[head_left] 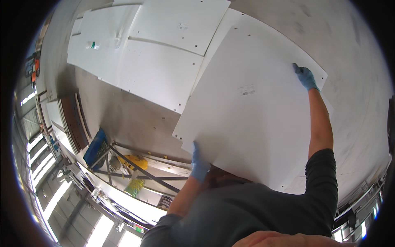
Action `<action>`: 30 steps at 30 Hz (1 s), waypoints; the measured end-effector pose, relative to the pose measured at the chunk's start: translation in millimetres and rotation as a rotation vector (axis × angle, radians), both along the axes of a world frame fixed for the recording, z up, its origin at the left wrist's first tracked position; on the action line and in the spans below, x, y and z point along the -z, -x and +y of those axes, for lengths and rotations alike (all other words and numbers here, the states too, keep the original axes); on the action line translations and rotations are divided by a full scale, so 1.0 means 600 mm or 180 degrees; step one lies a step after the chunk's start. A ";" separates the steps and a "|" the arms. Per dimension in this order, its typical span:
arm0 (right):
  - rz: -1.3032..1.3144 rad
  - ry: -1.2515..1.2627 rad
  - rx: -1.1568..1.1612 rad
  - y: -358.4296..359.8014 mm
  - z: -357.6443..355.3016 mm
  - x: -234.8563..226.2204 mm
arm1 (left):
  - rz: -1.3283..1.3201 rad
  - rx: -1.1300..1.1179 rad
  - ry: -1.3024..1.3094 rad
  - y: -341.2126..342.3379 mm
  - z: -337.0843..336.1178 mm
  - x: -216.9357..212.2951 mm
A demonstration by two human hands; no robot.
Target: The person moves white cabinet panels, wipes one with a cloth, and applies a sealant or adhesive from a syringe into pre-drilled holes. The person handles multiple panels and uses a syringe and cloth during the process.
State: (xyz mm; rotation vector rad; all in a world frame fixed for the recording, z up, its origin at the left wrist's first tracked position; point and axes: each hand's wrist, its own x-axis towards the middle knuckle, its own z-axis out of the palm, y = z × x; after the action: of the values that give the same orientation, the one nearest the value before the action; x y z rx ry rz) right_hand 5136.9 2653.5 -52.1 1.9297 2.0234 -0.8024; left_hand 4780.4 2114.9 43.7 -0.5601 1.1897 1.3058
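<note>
A large white flat panel (247,111) with small holes near its corners lies before me, with a small printed mark at its middle. My left hand (199,164), in a blue glove, holds its near left edge. The thumb lies along the top face, and the other fingers are mostly hidden. My right hand (306,77), gloved in blue too, is closed at the panel's far right part, close to a corner. Its thumb side points left across the white face, and its fingertips are hidden. Another sheet's edge shows just beneath the panel on the right.
More white panels (164,68) lie beyond to the left, overlapping. On one rests a clear bottle with a green label (94,45). At lower left are a dark metal frame (146,164), a blue bag (95,149), a yellow item (133,161) and stacked boards (68,123).
</note>
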 end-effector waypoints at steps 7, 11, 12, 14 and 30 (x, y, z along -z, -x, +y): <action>-0.0232 -0.0712 0.0151 -0.168 0.026 -0.202 | -0.0041 0.0158 0.0591 -0.032 0.125 -0.046; -0.0809 -0.0924 0.0326 -0.224 0.046 -0.413 | -0.0399 0.0434 0.0587 -0.063 0.182 -0.114; -0.0845 -0.0971 0.0436 -0.224 0.045 -0.463 | -0.0475 0.0465 0.0532 -0.066 0.187 -0.132; -0.1021 -0.1159 0.0296 -0.206 0.041 -0.547 | -0.0861 0.0164 0.0252 -0.069 0.183 -0.159; 0.0324 -0.3028 -0.2305 0.745 -0.226 -0.742 | -0.0004 -0.1217 -0.1023 0.360 -0.354 -0.302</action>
State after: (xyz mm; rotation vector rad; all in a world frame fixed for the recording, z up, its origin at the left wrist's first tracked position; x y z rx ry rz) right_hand 4690.1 2517.9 393.2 1.1994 3.1873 0.3148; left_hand 4564.4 1902.6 224.7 -0.5677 0.8695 1.7811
